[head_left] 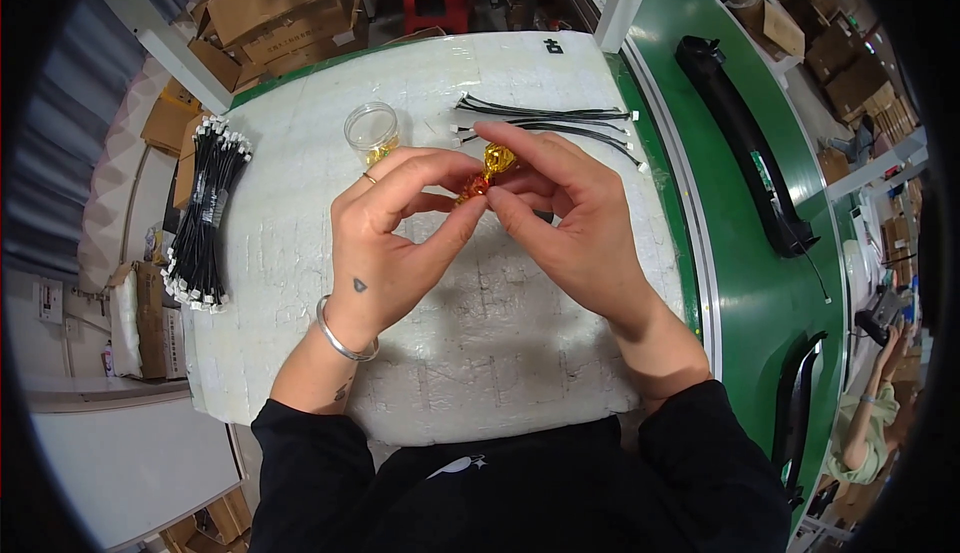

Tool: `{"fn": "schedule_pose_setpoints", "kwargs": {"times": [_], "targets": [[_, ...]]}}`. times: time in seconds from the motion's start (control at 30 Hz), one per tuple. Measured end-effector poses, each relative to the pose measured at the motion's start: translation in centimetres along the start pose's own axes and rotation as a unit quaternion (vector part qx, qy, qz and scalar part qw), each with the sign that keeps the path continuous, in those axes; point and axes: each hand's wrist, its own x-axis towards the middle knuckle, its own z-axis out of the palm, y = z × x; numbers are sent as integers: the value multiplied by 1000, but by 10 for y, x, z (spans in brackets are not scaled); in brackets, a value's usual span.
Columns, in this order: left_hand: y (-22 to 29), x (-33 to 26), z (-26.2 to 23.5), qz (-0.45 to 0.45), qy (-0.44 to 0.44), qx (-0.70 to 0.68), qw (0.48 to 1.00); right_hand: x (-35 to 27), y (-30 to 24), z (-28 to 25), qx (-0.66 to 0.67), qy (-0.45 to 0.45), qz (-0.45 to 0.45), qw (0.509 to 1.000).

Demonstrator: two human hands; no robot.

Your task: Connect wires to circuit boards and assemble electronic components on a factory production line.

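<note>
Stacked brown cardboard boxes (275, 8) stand beyond the far left corner of my worktop (300, 223), some with pale tape strips. More flattened brown cartons (168, 123) lean at the left edge, behind the white surface. A further brown box (150, 328) sits low at my left, beside a white bagged pack (124, 318). A small white label with dark marks (47, 300) is fixed on the grey wall there. One small dark mark (553, 45) sits on the far edge of the worktop. At the upper right, brown boxes (845, 53) fill shelving beyond the green conveyor (740, 283).
</note>
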Motion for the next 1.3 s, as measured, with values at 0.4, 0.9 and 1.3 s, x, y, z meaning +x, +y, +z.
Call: {"fn": "schedule_pose_setpoints", "kwargs": {"times": [0.4,0.9,1.3], "targets": [[-1,2,-8,-285,-73,-493,819,2,-15,-18,72,-37,110,991],[36,-19,-5,-145,-35,-371,917,-19,-46,-8,96,31,29,994],[66,-16,-21,-27,-285,-460,841,-18,-85,-6,271,-173,-130,938]]}}
